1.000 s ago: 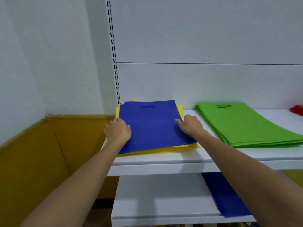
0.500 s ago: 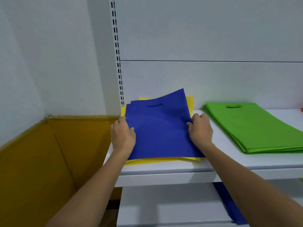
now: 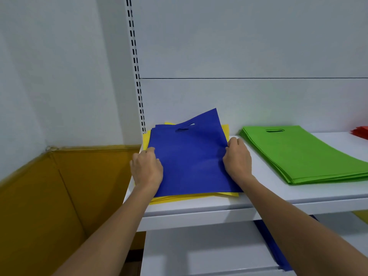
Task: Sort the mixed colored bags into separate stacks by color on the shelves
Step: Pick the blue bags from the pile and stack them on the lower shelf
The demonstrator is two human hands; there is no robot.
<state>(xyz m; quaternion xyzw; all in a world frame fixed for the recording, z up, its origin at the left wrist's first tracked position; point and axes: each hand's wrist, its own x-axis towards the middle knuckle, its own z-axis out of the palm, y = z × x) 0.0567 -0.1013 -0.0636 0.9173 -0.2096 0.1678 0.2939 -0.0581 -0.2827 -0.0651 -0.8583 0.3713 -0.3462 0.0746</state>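
Two hands hold the load in the head view: the left hand (image 3: pixel 147 170) grips the left edge and the right hand (image 3: pixel 238 162) the right edge of the blue bags (image 3: pixel 191 156). These lie on the yellow bags (image 3: pixel 191 197) at the left end of the upper shelf (image 3: pixel 278 198), far corner lifted. To do it well, I judge, lift all blue layers together, leave yellow flat, and carry them to the blue stack (image 3: pixel 272 248) on the lower shelf (image 3: pixel 199 251). Counted: several blue layers, number unclear; one yellow pile, one green stack (image 3: pixel 298 154), one red sliver (image 3: pixel 361 131) at the right edge.
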